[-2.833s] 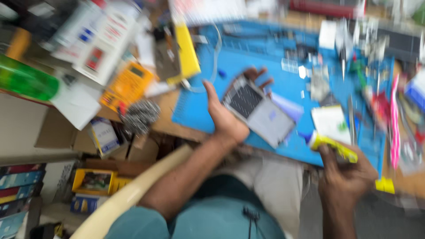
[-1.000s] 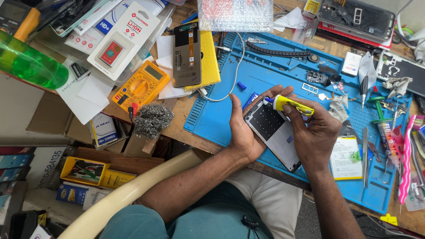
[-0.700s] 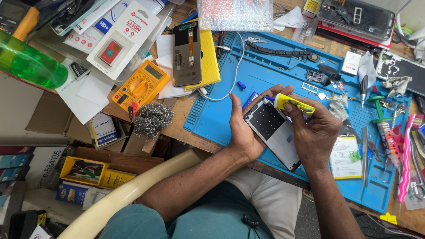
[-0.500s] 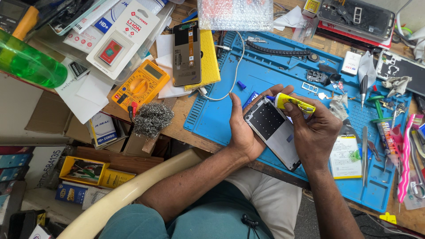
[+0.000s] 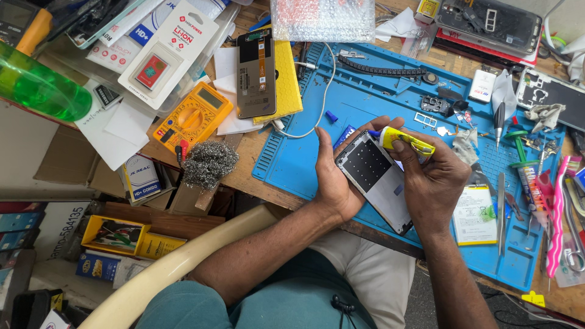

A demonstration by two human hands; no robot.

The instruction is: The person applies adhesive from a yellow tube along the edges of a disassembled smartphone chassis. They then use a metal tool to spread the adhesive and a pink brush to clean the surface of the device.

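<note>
A blue work mat covers the middle of the wooden bench, and above its near edge the person holds one opened phone, back side up, tilted. The left hand grips the phone from its left side: the thumb lies along the upper left edge and the fingertips come out behind the top edge, so the fingers are closed around the body. The right hand is closed on one small yellow tube, which lies between the thumb and the first fingers; its blue tip touches or almost touches the top corner of the phone.

At the upper left lie one green plastic bottle and one white flat package with a red square in the middle. Beside them sits one orange multimeter, and just below it one grey ball of steel wool. One bubble-wrap bag lies at the top. One white battery with a green label lies on the mat, just right of the right hand. One pink toothbrush lies at the right edge.
</note>
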